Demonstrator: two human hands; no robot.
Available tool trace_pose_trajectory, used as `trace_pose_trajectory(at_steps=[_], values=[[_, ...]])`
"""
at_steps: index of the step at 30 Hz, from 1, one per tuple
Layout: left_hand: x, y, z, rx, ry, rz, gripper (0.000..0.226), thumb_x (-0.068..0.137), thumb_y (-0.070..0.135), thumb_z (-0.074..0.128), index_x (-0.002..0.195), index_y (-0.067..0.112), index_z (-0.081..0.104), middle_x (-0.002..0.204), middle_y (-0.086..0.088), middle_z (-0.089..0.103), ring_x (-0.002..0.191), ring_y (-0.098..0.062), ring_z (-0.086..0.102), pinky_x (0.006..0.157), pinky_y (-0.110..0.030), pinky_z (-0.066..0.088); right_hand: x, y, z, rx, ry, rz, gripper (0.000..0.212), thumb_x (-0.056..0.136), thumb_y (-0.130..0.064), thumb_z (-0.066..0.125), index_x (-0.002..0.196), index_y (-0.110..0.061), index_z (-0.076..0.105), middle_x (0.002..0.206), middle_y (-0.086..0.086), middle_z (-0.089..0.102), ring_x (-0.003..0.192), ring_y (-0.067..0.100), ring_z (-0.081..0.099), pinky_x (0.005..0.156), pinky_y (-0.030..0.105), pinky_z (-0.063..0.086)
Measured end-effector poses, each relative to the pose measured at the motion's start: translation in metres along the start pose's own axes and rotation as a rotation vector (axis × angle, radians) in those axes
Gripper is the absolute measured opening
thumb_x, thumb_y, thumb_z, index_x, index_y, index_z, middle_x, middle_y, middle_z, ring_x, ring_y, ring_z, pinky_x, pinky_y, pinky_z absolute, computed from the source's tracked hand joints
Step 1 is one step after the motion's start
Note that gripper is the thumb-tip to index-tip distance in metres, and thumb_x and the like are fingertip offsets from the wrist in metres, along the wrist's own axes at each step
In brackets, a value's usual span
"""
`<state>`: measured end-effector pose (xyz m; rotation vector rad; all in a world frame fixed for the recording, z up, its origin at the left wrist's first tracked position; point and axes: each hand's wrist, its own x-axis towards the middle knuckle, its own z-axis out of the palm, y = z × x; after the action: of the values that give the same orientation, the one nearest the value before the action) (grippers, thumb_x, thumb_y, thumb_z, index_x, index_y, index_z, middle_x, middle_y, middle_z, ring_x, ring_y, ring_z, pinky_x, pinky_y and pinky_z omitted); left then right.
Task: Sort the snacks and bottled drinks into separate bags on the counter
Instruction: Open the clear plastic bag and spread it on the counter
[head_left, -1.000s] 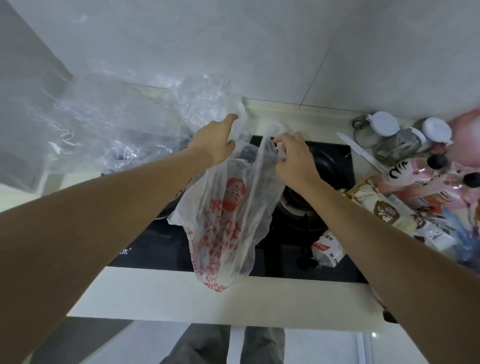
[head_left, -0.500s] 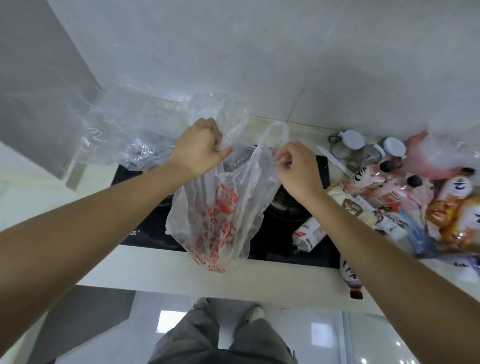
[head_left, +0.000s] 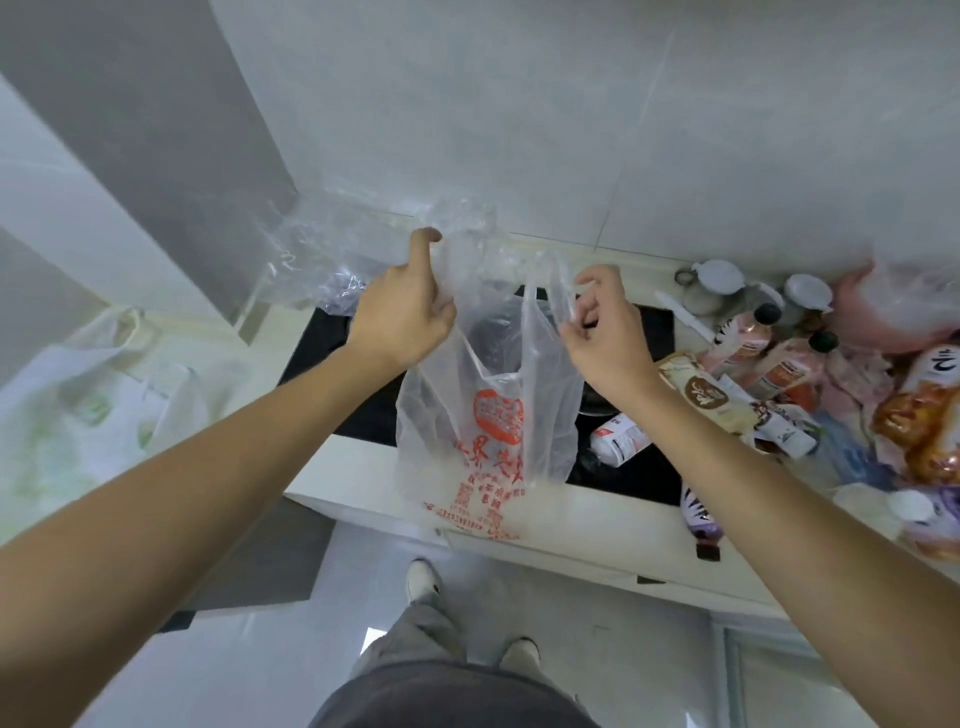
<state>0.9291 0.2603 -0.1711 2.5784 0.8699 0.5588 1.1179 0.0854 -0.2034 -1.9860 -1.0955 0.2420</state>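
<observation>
Left hand: curled round one handle of the printed plastic bag, centre frame.
Right hand: pinching the other handle, pulling the mouth apart.
Bag: hanging over the black stove and the surface edge.
Bottled drinks and snacks: heaped at right.
Clear bag: upper left.
</observation>
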Motion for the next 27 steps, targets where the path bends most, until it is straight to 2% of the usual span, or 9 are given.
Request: trace_pose_trajectory(at_steps=[2,4,7,9,14,19,21,24,27], values=[[-0.011,0.003,-0.005,0.017,-0.018,-0.014,0.079,0.089,0.015,0.06,0.156,0.015,0.018,0.064,-0.002,0.055,0.058,-0.023,0.055,0.049,-0.035,0.044,-0.006,-0.006,-0.004,0.017,-0.09,0.03,0.074,0.089,0.006,0.064,0.152,-0.016,0.034,0.079,-0.004,0.05,0.071,0.005,0.052,0.072,0.012,0.044],[-0.015,0.003,-0.01,0.063,-0.055,0.003,0.072,0.089,0.014,0.059,0.155,0.013,0.031,0.067,-0.003,0.057,0.062,-0.024,0.056,0.054,-0.036,0.047,-0.009,-0.014,-0.007,0.012,-0.17,0.079,0.078,0.089,0.008,0.06,0.157,-0.018,0.032,0.076,-0.003,0.047,0.067,0.008,0.049,0.064,0.007,0.041],[-0.017,0.006,-0.014,0.116,-0.082,0.031,0.016,0.091,0.015,0.056,0.101,0.008,0.068,0.07,-0.008,0.057,0.077,-0.037,0.061,0.062,-0.037,0.043,-0.014,-0.028,-0.014,0.016,-0.224,0.107,0.016,0.092,0.002,0.055,0.095,-0.011,0.065,0.068,-0.002,0.045,0.057,0.01,0.039,0.054,0.015,0.037],[-0.019,0.005,-0.014,0.126,-0.075,0.068,0.016,0.094,0.015,0.056,0.09,0.005,0.069,0.073,-0.006,0.055,0.079,-0.035,0.059,0.063,-0.035,0.039,-0.011,-0.029,-0.015,0.054,-0.236,0.125,0.017,0.095,-0.004,0.056,0.079,0.0,0.063,0.067,0.004,0.053,0.057,0.012,0.041,0.06,0.024,0.039],[-0.019,-0.008,-0.012,-0.051,-0.105,0.192,0.021,0.09,0.012,0.049,0.086,0.005,0.069,0.104,-0.005,0.059,0.098,-0.025,0.055,0.08,-0.037,0.048,-0.003,-0.038,-0.018,0.289,-0.281,0.299,0.021,0.098,-0.012,0.065,0.086,0.006,0.069,0.083,0.009,0.061,0.074,0.012,0.059,0.069,0.022,0.045],[-0.015,-0.01,-0.009,-0.282,-0.249,0.106,0.016,0.088,-0.009,0.048,0.081,0.003,0.055,0.072,-0.017,0.057,0.062,-0.013,0.046,0.06,-0.031,0.034,0.002,-0.04,-0.012,0.596,-0.348,0.413,0.033,0.091,-0.016,0.066,0.115,0.006,0.07,0.118,0.025,0.072,0.113,0.038,0.069,0.105,0.049,0.054],[-0.015,-0.01,-0.009,-0.41,-0.297,0.144,0.03,0.084,-0.017,0.042,0.09,0.007,0.059,0.08,-0.012,0.061,0.069,-0.012,0.054,0.064,-0.03,0.041,0.003,-0.044,-0.008,0.683,-0.387,0.424,0.037,0.092,-0.01,0.056,0.123,0.007,0.068,0.123,0.021,0.072,0.118,0.032,0.069,0.103,0.042,0.055],[-0.014,-0.013,-0.009,-0.425,-0.398,0.213,0.053,0.084,-0.021,0.039,0.104,0.016,0.072,0.1,-0.001,0.072,0.091,-0.014,0.068,0.082,-0.024,0.052,0.003,-0.051,-0.004,0.781,-0.392,0.402,0.026,0.095,0.001,0.045,0.104,0.005,0.069,0.106,0.024,0.075,0.109,0.034,0.072,0.093,0.041,0.058],[-0.014,-0.016,-0.007,-0.386,-0.467,0.259,0.059,0.084,-0.019,0.038,0.097,0.022,0.078,0.087,-0.002,0.074,0.072,-0.019,0.067,0.069,-0.033,0.054,0.006,-0.053,0.001,0.8,-0.349,0.385,0.02,0.089,0.006,0.046,0.079,-0.005,0.06,0.074,0.023,0.062,0.076,0.032,0.07,0.083,0.041,0.061]])
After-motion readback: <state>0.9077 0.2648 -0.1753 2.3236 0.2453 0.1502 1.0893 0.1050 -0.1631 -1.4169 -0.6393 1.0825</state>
